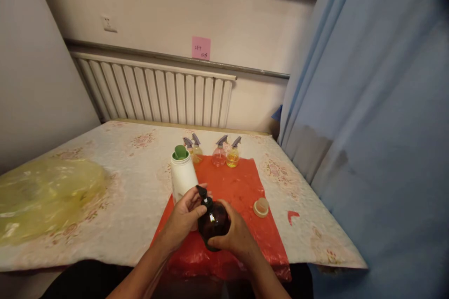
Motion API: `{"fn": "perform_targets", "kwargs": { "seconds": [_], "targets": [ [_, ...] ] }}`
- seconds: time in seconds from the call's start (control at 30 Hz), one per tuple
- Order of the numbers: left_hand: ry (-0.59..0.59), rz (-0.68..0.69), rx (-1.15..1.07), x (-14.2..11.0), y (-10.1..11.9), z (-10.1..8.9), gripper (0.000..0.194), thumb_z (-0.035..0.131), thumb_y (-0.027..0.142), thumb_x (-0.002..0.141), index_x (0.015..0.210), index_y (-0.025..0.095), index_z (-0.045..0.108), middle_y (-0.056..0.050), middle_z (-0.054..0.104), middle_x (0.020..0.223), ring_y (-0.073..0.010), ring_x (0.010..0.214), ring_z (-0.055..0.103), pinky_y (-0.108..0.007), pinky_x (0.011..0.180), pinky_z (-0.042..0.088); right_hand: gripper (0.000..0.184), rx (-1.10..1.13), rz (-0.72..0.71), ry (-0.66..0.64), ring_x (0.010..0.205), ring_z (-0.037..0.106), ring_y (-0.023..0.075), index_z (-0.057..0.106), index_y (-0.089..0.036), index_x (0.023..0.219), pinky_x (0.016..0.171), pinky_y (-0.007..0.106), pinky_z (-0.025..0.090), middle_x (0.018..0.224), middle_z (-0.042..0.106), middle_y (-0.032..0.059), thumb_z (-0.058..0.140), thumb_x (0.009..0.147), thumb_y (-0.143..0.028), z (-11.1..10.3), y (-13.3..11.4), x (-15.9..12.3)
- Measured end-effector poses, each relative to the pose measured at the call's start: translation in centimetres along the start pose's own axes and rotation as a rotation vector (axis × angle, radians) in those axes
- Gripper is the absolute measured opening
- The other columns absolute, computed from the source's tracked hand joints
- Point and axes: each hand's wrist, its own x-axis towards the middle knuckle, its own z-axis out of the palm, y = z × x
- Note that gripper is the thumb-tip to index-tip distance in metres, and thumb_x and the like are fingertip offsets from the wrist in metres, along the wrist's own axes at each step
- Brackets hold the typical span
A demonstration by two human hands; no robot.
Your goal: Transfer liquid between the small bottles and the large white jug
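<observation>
A dark brown pump bottle [212, 222] with a black pump top [206, 200] is between my hands, tilted slightly, above the red plastic sheet [242, 187]. My right hand [235, 231] is wrapped round the body of the bottle. At the neck, the fingers of my left hand [187, 210] close on the pump top. Just behind my left hand stands a tall white bottle [184, 175] with its mouth open and a green funnel-like piece [180, 152] in it. My left hand partly hides this bottle's lower part.
Several spray bottles [219, 155] with grey triggers stand at the back. A pale cap [261, 207] lies on the red sheet's right side, near a red scrap [292, 216]. Yellow plastic [52, 196] spreads over the left. A blue curtain [368, 126] hangs at the right.
</observation>
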Motion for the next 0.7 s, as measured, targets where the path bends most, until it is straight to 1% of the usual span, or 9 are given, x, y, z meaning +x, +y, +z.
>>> {"fn": "perform_targets", "kwargs": {
  "seconds": [0.1, 0.2, 0.27, 0.37, 0.47, 0.53, 0.6, 0.63, 0.7],
  "targets": [
    [-0.051, -0.001, -0.009, 0.0, -0.3, 0.0, 0.056, 0.071, 0.025, 0.071, 0.124, 0.022, 0.056, -0.009, 0.067, 0.118, -0.0257, 0.111, 0.061, -0.038, 0.095, 0.047, 0.085, 0.023, 0.016, -0.001, 0.106, 0.061, 0.0272, 0.051, -0.026, 0.125, 0.091, 0.040, 0.049, 0.117, 0.064, 0.0034, 0.082, 0.047, -0.016, -0.1, 0.3, 0.0],
    [0.024, 0.008, 0.015, 0.3, -0.7, 0.0, 0.056, 0.074, 0.021, 0.066, 0.121, 0.023, 0.059, -0.007, 0.068, 0.114, -0.0251, 0.110, 0.061, -0.037, 0.096, 0.047, 0.088, 0.021, 0.034, 0.004, 0.109, 0.060, 0.0282, 0.050, -0.024, 0.127, 0.094, 0.041, 0.047, 0.119, 0.064, 0.0050, 0.082, 0.046, -0.016, -0.1, 0.5, 0.1],
    [0.029, -0.003, 0.025, 0.5, -1.0, 0.0, 0.055, 0.073, 0.023, 0.069, 0.122, 0.023, 0.058, -0.006, 0.070, 0.111, -0.0243, 0.109, 0.062, -0.037, 0.097, 0.046, 0.088, 0.018, 0.041, 0.013, 0.110, 0.059, 0.0288, 0.050, -0.024, 0.127, 0.094, 0.041, 0.047, 0.120, 0.063, 0.0054, 0.081, 0.046, -0.016, -0.1, 0.4, 0.1],
    [-0.031, -0.002, 0.054, 0.5, -1.2, -0.1, 0.056, 0.069, 0.028, 0.074, 0.128, 0.025, 0.055, -0.009, 0.065, 0.124, -0.0263, 0.116, 0.058, -0.040, 0.100, 0.044, 0.083, 0.032, 0.036, 0.020, 0.107, 0.061, 0.0291, 0.053, -0.025, 0.125, 0.091, 0.041, 0.049, 0.118, 0.065, 0.0043, 0.079, 0.047, -0.015, -0.4, 0.1, 0.3],
    [0.014, 0.051, 0.232, -0.3, -1.4, -0.7, 0.054, 0.070, 0.030, 0.074, 0.127, 0.026, 0.056, -0.009, 0.057, 0.136, -0.0294, 0.126, 0.051, -0.041, 0.104, 0.041, 0.077, 0.091, 0.027, 0.017, 0.101, 0.063, 0.0271, 0.054, -0.025, 0.123, 0.087, 0.039, 0.051, 0.111, 0.068, 0.0018, 0.077, 0.050, -0.014, -1.3, 0.0, 1.1],
    [0.093, 0.084, 0.410, -1.2, -1.8, -1.8, 0.045, 0.068, 0.032, 0.077, 0.121, 0.026, 0.061, -0.009, 0.064, 0.126, -0.0293, 0.120, 0.056, -0.040, 0.100, 0.044, 0.078, 0.110, 0.049, 0.047, 0.102, 0.063, 0.0269, 0.054, -0.023, 0.123, 0.089, 0.039, 0.050, 0.110, 0.069, 0.0016, 0.077, 0.050, -0.013, -2.2, 0.3, 1.9],
    [0.162, 0.096, 0.515, -2.3, -2.5, -3.8, 0.039, 0.067, 0.036, 0.077, 0.115, 0.028, 0.063, -0.007, 0.073, 0.102, -0.0276, 0.101, 0.066, -0.038, 0.091, 0.050, 0.081, 0.096, 0.084, 0.099, 0.106, 0.062, 0.0278, 0.052, -0.021, 0.125, 0.093, 0.040, 0.048, 0.112, 0.068, 0.0032, 0.078, 0.049, -0.013, -3.1, 1.0, 3.1],
    [0.207, 0.093, 0.543, -2.9, -3.0, -5.2, 0.036, 0.067, 0.038, 0.076, 0.111, 0.028, 0.064, -0.005, 0.074, 0.095, -0.0269, 0.093, 0.068, -0.036, 0.086, 0.052, 0.083, 0.090, 0.093, 0.119, 0.108, 0.061, 0.0281, 0.051, -0.021, 0.126, 0.094, 0.040, 0.047, 0.113, 0.068, 0.0040, 0.079, 0.048, -0.013, -3.5, 1.5, 3.8],
    [0.329, 0.054, 0.655, -4.2, -4.4, -8.9, 0.037, 0.068, 0.043, 0.072, 0.107, 0.030, 0.065, -0.004, 0.075, 0.094, -0.0270, 0.088, 0.070, -0.035, 0.081, 0.055, 0.081, 0.088, 0.086, 0.123, 0.107, 0.061, 0.0278, 0.052, -0.022, 0.125, 0.093, 0.040, 0.048, 0.113, 0.068, 0.0039, 0.079, 0.049, -0.015, -4.1, 2.4, 5.4]
  ]
}}
